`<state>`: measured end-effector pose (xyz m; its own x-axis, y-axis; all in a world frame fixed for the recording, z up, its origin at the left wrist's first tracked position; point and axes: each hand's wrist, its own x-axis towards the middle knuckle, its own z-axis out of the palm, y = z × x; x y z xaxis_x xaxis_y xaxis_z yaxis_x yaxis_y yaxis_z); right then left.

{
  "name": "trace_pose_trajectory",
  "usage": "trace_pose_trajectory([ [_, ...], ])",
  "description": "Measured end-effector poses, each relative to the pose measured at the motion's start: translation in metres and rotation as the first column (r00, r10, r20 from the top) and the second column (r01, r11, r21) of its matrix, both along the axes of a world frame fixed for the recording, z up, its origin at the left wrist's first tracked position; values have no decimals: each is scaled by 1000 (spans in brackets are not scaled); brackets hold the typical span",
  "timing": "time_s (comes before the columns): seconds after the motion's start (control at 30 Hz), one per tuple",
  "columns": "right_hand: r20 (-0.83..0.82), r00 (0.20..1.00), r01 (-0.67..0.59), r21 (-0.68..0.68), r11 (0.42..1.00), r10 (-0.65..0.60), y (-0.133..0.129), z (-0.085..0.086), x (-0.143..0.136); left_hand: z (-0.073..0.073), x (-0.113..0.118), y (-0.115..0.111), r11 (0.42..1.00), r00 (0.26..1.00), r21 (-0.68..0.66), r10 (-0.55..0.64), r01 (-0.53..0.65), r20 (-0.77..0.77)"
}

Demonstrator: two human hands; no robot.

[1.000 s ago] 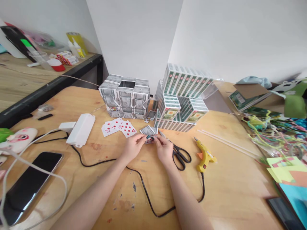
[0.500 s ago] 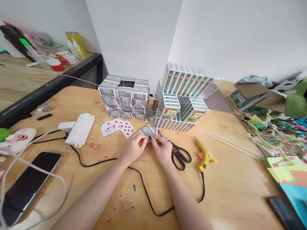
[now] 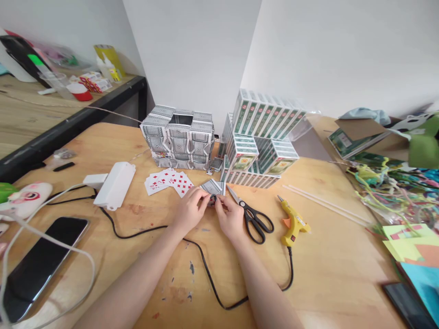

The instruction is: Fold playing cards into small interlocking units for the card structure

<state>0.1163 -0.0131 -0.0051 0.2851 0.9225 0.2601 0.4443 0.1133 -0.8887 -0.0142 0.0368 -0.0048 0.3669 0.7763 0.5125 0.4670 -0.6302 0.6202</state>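
Between the fingertips of both hands is a small dark curled piece (image 3: 213,199), perhaps part of a playing card; its kind is too small to make out. My left hand (image 3: 191,208) pinches it from the left, and my right hand (image 3: 230,216) pinches its other side. Just beyond the fingers lie grey-backed playing cards (image 3: 213,186). Face-up diamond cards (image 3: 168,180) are fanned out to the left. Black-handled scissors (image 3: 254,215) lie partly open beside my right hand. Farther right rests a yellow glue gun (image 3: 293,224) on its side.
A box built from folded cards (image 3: 181,139) stands at the back, next to stacked card packs (image 3: 264,119). The glue gun's black cord (image 3: 206,267) runs under my forearms. At left are a white power adapter (image 3: 115,185) and a phone (image 3: 44,265); glue sticks (image 3: 325,204) lie right.
The small piece has turned and looks more curled between my fingers. My right hand has shifted slightly left, uncovering more of the scissors.
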Motion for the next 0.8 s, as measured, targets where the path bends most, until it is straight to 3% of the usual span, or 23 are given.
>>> trace_pose_trajectory([
  [0.2, 31, 997, -68, -3, 998, 68, 1, -3, 2, 2, -1, 1, 999, 1000, -34, -9, 10, 14],
  [0.53, 137, 975, -180, 16, 984, 176, 0, 0, 4, -3, -1, 2, 997, 995, -43, 73, -71, 64],
  [0.8, 13, 981, -195, 33, 980, 195, 2, 2, 5, -3, 1, -2, 985, 982, -67, 167, -162, 85],
])
